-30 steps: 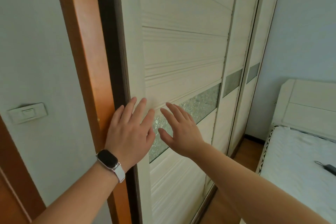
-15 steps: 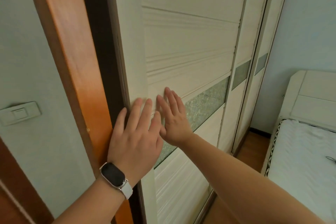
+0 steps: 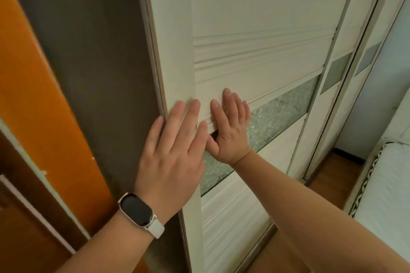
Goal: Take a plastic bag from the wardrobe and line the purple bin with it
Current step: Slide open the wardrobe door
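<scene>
Against the wardrobe door, both hands' fingers lie flat, spread, seemingly gripping nothing.

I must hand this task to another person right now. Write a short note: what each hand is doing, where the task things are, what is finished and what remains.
Left hand: open, flat against the left edge of the wardrobe door; it holds nothing.
Right hand: open, palm flat on the same door, beside the textured glass strip; it holds nothing.
Wardrobe: a dark gap shows left of the door edge; its inside cannot be seen.
Plastic bag and purple bin: not in view.
Done: hands are placed on the door.
Left: slide the door open enough, find and take a bag, go to the bin and line it.
</scene>
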A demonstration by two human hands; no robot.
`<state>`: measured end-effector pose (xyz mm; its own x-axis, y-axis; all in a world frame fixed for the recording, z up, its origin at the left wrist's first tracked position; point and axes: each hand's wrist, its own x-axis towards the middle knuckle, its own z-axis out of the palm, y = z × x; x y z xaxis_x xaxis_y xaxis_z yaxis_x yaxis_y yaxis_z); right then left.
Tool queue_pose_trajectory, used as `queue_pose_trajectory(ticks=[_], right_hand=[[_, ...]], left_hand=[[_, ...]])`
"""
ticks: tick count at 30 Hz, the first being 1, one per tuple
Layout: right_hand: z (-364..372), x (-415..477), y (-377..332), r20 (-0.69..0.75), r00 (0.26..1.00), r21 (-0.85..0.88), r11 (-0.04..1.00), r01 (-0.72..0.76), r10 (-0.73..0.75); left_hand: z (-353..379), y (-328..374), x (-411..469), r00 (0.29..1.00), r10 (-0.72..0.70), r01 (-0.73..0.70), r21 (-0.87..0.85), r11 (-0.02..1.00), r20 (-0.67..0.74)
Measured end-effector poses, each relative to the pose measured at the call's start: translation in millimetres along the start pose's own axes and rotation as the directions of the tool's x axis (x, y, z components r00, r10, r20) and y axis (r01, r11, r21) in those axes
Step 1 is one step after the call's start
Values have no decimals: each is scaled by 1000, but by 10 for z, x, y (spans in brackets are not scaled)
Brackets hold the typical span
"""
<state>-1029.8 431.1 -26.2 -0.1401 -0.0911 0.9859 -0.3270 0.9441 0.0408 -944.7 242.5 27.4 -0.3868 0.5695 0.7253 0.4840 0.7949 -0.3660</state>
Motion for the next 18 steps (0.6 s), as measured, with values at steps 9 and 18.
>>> queue_pose_trajectory(ticks=[9, 18], right_hand=[[6, -35, 778, -21, 1000, -5, 1000, -13, 13], [15, -74, 1590, -27, 1000, -24, 1000, -9, 9]], left_hand=[[453, 381, 515, 992, 52, -58, -43, 997, -117], [938, 753, 1087, 967, 131, -144, -47, 988, -218]])
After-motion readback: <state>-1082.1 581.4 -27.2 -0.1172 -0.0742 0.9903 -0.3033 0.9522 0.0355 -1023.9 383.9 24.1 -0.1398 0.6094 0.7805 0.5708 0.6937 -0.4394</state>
